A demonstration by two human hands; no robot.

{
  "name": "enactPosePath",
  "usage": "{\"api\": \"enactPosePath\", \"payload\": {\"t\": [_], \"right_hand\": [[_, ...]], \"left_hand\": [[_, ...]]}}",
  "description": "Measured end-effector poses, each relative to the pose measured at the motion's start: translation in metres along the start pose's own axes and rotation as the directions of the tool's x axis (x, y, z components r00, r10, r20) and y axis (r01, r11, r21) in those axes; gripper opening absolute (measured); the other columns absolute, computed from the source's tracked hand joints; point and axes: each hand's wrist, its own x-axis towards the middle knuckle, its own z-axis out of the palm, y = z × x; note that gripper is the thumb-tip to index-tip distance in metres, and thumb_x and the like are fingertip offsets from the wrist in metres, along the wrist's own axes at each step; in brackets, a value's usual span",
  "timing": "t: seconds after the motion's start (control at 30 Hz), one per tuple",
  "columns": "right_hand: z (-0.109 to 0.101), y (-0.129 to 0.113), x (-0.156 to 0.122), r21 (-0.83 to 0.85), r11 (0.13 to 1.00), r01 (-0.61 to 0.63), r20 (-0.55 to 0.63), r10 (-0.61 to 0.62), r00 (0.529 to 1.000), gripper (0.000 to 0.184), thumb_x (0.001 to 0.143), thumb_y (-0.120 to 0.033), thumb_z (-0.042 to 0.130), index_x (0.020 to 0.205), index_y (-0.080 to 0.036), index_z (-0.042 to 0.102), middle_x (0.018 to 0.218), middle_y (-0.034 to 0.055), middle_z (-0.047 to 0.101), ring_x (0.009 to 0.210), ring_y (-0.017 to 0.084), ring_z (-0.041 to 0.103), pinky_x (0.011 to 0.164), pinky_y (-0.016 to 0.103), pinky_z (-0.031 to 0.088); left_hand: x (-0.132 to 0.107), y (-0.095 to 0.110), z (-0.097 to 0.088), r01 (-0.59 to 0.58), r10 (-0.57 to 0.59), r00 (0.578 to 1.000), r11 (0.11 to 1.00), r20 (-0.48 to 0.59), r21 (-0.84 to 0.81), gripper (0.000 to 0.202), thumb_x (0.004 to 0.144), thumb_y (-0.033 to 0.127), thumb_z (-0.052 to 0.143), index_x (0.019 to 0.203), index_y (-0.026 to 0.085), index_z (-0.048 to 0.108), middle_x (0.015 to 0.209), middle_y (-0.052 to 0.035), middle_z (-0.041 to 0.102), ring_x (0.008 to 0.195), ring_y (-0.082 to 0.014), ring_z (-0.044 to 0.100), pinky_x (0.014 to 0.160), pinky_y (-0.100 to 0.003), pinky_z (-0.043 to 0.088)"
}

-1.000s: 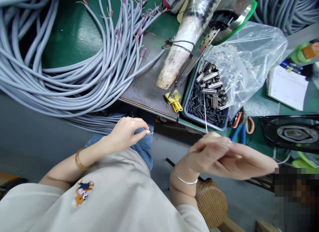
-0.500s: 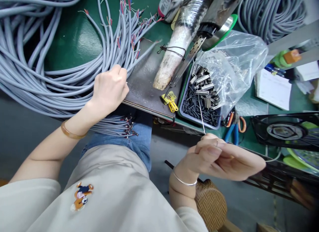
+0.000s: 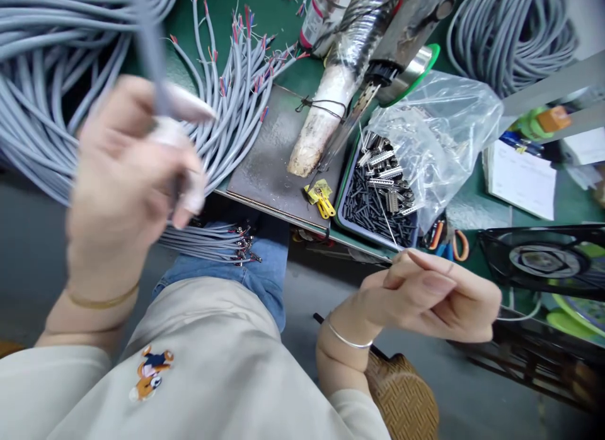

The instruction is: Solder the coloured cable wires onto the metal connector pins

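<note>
My left hand point(image 3: 123, 169), blurred by motion, is raised in front of the cable pile with its fingers closed around a grey cable point(image 3: 150, 43). More grey cables point(image 3: 231, 118) with stripped red and blue wire ends fan out behind it. On the right, my right hand point(image 3: 430, 295) pinches a thin silvery solder wire point(image 3: 386, 220) between thumb and forefinger. The wire runs up over a tray point(image 3: 373, 237) of small metal connectors point(image 3: 385, 162) and short black pieces point(image 3: 362, 197). Cables with metal-tipped ends point(image 3: 243, 244) lie across the lap.
A soldering iron point(image 3: 362, 106) points down beside a foil-wrapped tube point(image 3: 326, 93) above a dark board point(image 3: 265, 169). Yellow clips point(image 3: 322, 200) lie on it. A plastic bag point(image 3: 439, 131), pliers point(image 3: 444, 241), paper pad point(image 3: 522, 175), fan point(image 3: 543, 254) and cable coil point(image 3: 513, 36) are to the right.
My left hand has moved left and up from the cable fan, bringing a grey cable with it. My right hand stays nearly in place, still pinching the solder wire.
</note>
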Motion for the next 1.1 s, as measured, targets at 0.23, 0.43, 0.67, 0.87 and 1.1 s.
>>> {"api": "enactPosePath", "payload": {"t": [0.23,0.43,0.67,0.87,1.1], "right_hand": [[-0.009,-0.021,0.005,-0.265,0.929,-0.258,0.329,0.339,0.881,0.018,0.095,-0.036,0.067,0.089,-0.026,0.081,0.060,-0.0037,0.062,0.044,0.007,0.047,0.044,0.026,0.033],[-0.018,-0.014,-0.020,-0.377,0.838,-0.394,0.499,0.543,0.676,0.012,0.095,-0.028,0.067,0.098,-0.024,0.078,0.072,-0.0037,0.065,0.047,0.005,0.038,0.047,0.025,0.033],[-0.003,-0.012,-0.043,-0.290,0.909,-0.300,0.646,0.417,0.640,0.013,0.095,-0.021,0.066,0.098,-0.024,0.078,0.085,0.0009,0.077,0.074,0.012,0.068,0.066,0.027,0.053],[-0.009,-0.012,-0.027,-0.187,0.906,-0.380,0.265,0.419,0.868,0.017,0.097,-0.030,0.064,0.090,-0.024,0.078,0.059,-0.0039,0.061,0.046,0.009,0.052,0.042,0.023,0.033],[-0.024,0.009,0.004,0.076,0.959,-0.272,0.059,0.268,0.962,0.026,0.100,-0.031,0.057,0.082,-0.023,0.074,0.049,-0.0101,0.022,0.033,0.003,0.013,0.031,0.019,0.020]], "left_hand": [[-0.004,-0.050,0.082,0.506,-0.307,0.660,0.856,0.685,-0.103,0.030,0.087,0.037,0.073,0.097,0.009,0.077,0.069,-0.0028,0.068,0.043,-0.0034,0.046,0.040,-0.018,0.034],[-0.023,-0.081,0.080,0.495,-0.371,0.804,0.851,0.464,-0.177,0.040,0.084,0.044,0.076,0.101,0.009,0.081,0.060,-0.0015,0.063,0.045,-0.0023,0.035,0.041,-0.017,0.026],[-0.024,-0.089,0.076,0.479,-0.345,0.829,0.845,0.441,-0.240,0.033,0.081,0.045,0.080,0.088,0.013,0.083,0.061,-0.0030,0.067,0.044,-0.0029,0.043,0.042,-0.016,0.030],[-0.006,-0.079,0.071,0.549,-0.260,0.521,0.831,0.813,-0.086,0.030,0.081,0.046,0.080,0.091,0.019,0.086,0.063,-0.0071,0.073,0.051,-0.0121,0.060,0.048,-0.022,0.046],[-0.019,-0.038,0.106,0.400,0.039,0.110,0.913,0.993,-0.080,0.024,0.071,0.021,0.087,0.053,0.018,0.072,0.050,0.0001,0.062,0.047,-0.0095,0.053,0.047,-0.020,0.041]]}}
